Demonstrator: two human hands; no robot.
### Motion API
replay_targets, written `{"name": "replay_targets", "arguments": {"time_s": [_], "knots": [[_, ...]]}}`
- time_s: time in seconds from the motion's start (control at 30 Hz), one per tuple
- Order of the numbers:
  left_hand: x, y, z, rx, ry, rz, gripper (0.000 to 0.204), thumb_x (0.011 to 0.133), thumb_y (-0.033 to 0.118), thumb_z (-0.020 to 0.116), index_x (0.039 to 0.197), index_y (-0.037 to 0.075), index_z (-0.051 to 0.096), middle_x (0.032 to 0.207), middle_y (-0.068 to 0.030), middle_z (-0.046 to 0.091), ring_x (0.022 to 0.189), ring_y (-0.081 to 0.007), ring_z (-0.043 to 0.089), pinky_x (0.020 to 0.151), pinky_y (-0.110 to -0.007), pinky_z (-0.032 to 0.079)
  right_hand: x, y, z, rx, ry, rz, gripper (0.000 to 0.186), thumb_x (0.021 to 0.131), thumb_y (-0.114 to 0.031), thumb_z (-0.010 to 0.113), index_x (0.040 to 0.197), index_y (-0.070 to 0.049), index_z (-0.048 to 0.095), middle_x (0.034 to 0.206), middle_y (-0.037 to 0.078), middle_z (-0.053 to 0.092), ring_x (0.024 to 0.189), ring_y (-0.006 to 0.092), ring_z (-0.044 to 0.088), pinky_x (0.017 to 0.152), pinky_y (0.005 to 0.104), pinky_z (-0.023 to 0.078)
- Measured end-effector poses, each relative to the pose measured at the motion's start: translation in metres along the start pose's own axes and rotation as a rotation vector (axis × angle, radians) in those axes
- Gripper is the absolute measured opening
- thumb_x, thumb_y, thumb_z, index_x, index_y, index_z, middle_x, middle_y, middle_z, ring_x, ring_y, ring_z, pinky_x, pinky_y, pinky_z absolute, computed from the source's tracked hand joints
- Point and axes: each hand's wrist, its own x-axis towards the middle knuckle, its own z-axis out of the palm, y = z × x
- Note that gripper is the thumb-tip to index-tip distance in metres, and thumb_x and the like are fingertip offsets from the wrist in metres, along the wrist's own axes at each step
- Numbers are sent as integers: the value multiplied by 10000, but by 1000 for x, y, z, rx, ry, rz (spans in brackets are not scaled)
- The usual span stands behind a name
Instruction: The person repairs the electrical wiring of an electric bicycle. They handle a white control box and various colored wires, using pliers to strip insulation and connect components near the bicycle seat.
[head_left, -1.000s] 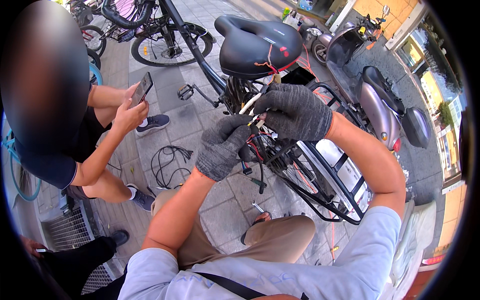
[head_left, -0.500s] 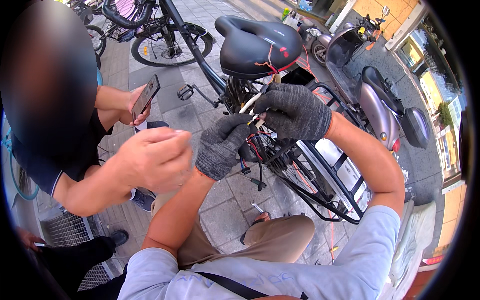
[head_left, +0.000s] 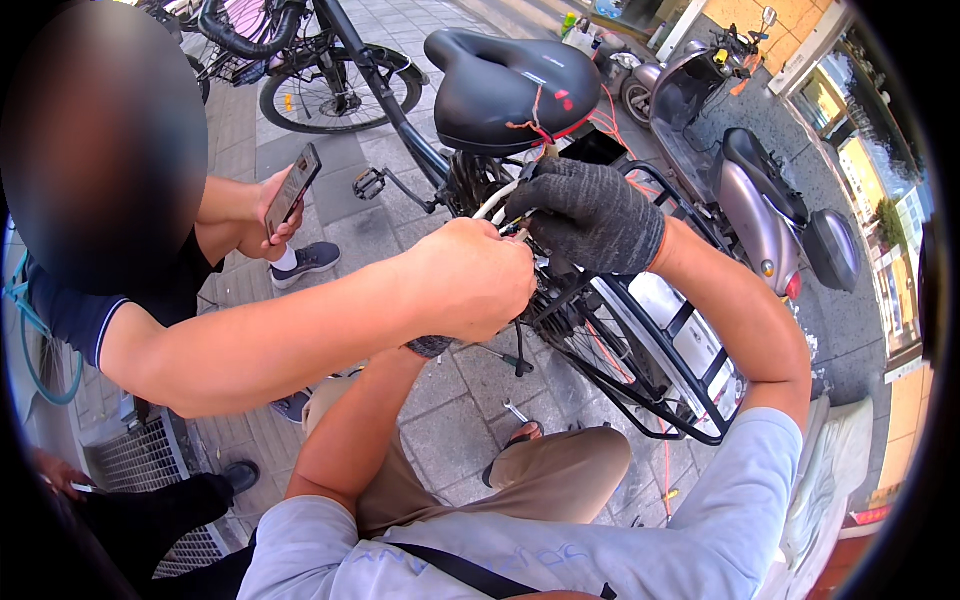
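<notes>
Left hand (head_left: 432,345) mostly hidden behind a co-worker's bare hand (head_left: 470,280), grip can't tell. Right hand (head_left: 590,215), gloved, elbow bent, fingers curled around white cable (head_left: 492,206) just under the bicycle saddle (head_left: 510,85), above rear rack (head_left: 660,350).

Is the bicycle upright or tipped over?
Upright: the bicycle stands with its saddle on top. What props it cannot be told.
</notes>
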Motion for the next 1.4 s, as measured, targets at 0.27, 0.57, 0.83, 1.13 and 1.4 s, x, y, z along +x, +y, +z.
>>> {"name": "replay_targets", "arguments": {"time_s": [0.27, 0.57, 0.83, 1.13, 1.4], "knots": [[3, -57, -16, -918, -61, 89, 134, 847, 227, 654, 853, 93, 654, 825, -64, 632, 782, -229, 678, 717, -363, 542, -1, 0, 2, -16, 18, -12, 266, 808, -35, 695, 1072, -60, 709, 949, 157, 658, 914, 368, 663, 814, 463, 544], [3, 39, 49, -1188, 236, 14, 136, 781, 254, 667, 813, 126, 699, 811, -41, 650, 783, -252, 666, 700, -393, 551, 2, 1, 0, -50, 11, -36, 288, 809, -57, 715, 1097, -45, 695, 986, 174, 651, 946, 382, 651, 828, 471, 537], [-17, 71, 17, -2408, -157, -1100, 449, 1026, 244, 624, 1432, 71, 543, 1444, -76, 601, 1311, -211, 562, 1115, -370, 422, -7, 12, 4, -92, 43, -78, 334, 815, -81, 727, 1139, -32, 660, 999, 197, 649, 952, 425, 646, 833, 483, 538], [-19, 23, -20, -2406, 169, -1405, 244, 947, 119, 736, 1158, 3, 699, 1076, -105, 750, 995, -167, 678, 888, -326, 536, -8, 12, 7, -84, 82, -60, 351, 810, -95, 729, 1147, -30, 654, 1051, 215, 660, 997, 439, 648, 863, 473, 547], [-21, 32, -18, -2385, 156, -1333, 226, 952, 120, 719, 1144, 1, 707, 1050, -81, 757, 955, -150, 679, 862, -313, 535, -8, 14, 5, -76, 63, -69, 399, 812, -93, 727, 1197, -23, 644, 1084, 215, 663, 1024, 450, 638, 880, 478, 544]]}}
